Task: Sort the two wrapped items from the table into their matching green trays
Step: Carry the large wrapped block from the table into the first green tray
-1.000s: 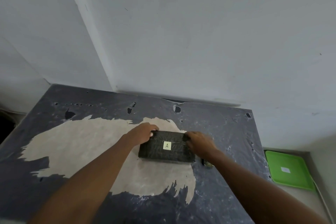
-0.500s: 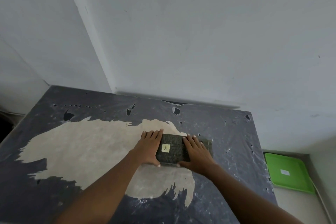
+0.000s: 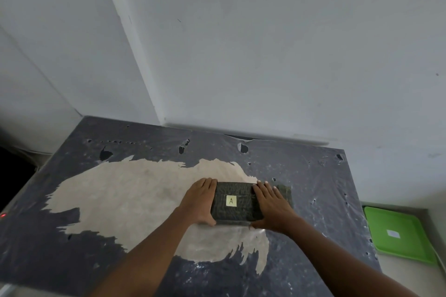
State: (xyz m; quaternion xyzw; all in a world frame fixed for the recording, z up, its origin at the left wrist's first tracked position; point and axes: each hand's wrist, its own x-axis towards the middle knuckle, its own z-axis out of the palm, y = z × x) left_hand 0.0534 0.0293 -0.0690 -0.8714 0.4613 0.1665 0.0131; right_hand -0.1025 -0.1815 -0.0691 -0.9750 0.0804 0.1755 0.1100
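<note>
Head view: a dark wrapped block lies flat on the table, right of centre, at the right edge of the pale worn patch. A small yellow label marked "A" sits on its top face. Left hand lies against the block's left side, fingers extended and pointing far, thumb at the near left corner. Right hand lies palm down over the block's right part, fingers flat and together, thumb at the near edge. The block is pressed between the two hands; neither is clenched. A second dark wrapped item shows just right of the right hand's fingers, mostly hidden. A green tray with a small white label sits off the table's right edge on a lower surface, well apart from the hands. Wall behind is plain white.
</note>
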